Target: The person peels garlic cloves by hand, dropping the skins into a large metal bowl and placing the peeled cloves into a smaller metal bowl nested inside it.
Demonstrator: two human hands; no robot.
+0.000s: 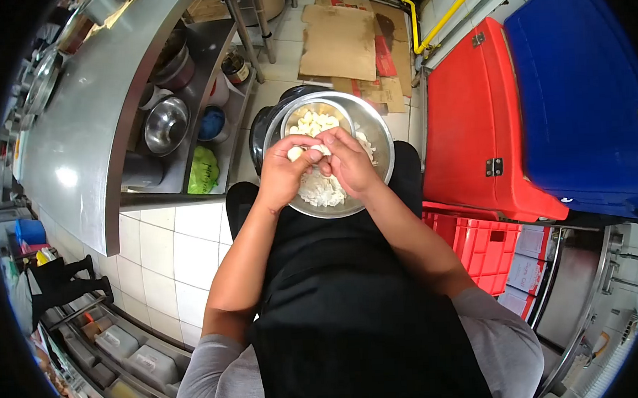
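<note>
**Clove pinched between both hands above the steel bowl**

Clove (297, 154), small and pale, sits at the fingertips of the left hand (281, 178), whose fingers are curled in tight around it. The right hand (351, 165) meets it from the other side, fingers narrowed to a pinch on the same piece. Both hands hang directly above the big steel bowl (381, 129), most likely so that whatever comes off drops inside and not onto the black apron (352, 304).

The bowl rests on the seated person's lap, close in, which keeps the elbows bent and the work near the body. A smaller bowl (346, 109) sits inside it at the far side and holds a heap of pale pieces (314, 121). Thin whitish scraps (324, 192) lie apart from them in the near part of the big bowl, so the two lots seem to be kept separate.

To the left runs a steel counter (81, 138) with a shelf of metal bowls (166, 125) under it, above a white tiled wall (158, 256). To the right stand a red bin (472, 121), a blue bin (578, 95) and a red crate (478, 245). Flattened cardboard (337, 42) covers the tiled floor ahead.
</note>
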